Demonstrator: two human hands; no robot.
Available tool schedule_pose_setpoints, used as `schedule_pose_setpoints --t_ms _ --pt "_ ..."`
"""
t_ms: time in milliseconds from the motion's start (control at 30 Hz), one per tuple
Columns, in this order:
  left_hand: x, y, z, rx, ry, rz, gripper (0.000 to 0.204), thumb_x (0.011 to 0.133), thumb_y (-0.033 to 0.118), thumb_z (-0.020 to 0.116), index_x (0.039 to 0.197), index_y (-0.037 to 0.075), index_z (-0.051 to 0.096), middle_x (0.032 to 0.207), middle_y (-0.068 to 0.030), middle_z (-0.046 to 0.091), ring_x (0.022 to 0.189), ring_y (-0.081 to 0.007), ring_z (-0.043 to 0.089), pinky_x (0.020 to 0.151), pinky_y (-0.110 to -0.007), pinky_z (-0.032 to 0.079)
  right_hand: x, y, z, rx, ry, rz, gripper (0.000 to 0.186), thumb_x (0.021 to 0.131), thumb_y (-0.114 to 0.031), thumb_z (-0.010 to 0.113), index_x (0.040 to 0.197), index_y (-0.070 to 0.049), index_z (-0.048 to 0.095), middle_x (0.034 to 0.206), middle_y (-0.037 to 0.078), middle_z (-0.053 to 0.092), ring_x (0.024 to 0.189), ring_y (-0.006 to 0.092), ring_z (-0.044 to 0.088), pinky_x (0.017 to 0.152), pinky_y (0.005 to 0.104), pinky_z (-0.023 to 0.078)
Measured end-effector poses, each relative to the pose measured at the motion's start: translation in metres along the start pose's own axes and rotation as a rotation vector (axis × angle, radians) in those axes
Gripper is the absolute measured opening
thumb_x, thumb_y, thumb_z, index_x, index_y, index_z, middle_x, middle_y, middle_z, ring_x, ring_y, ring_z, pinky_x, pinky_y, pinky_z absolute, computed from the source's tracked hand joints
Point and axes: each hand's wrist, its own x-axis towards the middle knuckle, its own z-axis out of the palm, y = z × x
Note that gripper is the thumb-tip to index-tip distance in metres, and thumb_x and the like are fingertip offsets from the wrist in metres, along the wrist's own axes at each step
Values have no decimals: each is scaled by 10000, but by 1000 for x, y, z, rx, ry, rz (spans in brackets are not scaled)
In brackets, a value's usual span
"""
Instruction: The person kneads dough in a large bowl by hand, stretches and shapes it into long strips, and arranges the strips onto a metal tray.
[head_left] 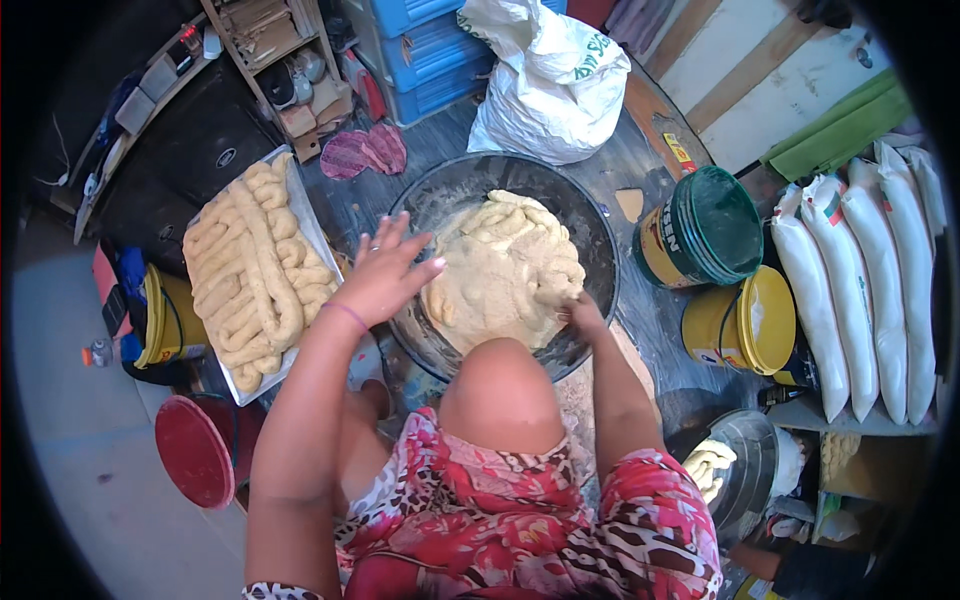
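Knee [503, 390] and a red flowered dress [520, 520] sit closest. Left hand [385, 272] hovers flat, fingers spread wide, holding nothing, over the near left rim of the dark bowl [590, 225]. Right hand [583, 315] pushes into the near side of the dough [505, 270]; its fingers are hidden. Dough ropes fill a tray [305, 215] to the left. Yellow buckets [745, 320] stand on the right of the grey floor [100, 450].

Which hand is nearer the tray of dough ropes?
Left. The left hand hovers open at the bowl's left rim, just right of the tray of dough ropes. The right hand presses into the dough mass, farther away.
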Motion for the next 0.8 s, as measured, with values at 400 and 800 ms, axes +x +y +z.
schedule_pose_setpoints --t_ms 400,800 --pt "20 19 -4 -242 -126 392 630 839 478 477 1247 0 427 1264 -206 435 1178 -318 413 996 -350 306 -147 -173 -34 558 152 -695 146 849 -161 490 925 -37 488 747 67 567 556 150 537 524 285 467" --pt "34 59 32 -1058 43 306 422 718 104 663 1098 1 512 982 -51 562 864 -144 534 766 -261 437 -158 -272 96 -210 -382 -802 357 743 -187 666 1019 -26 505 871 57 558 751 142 567 686 270 462"
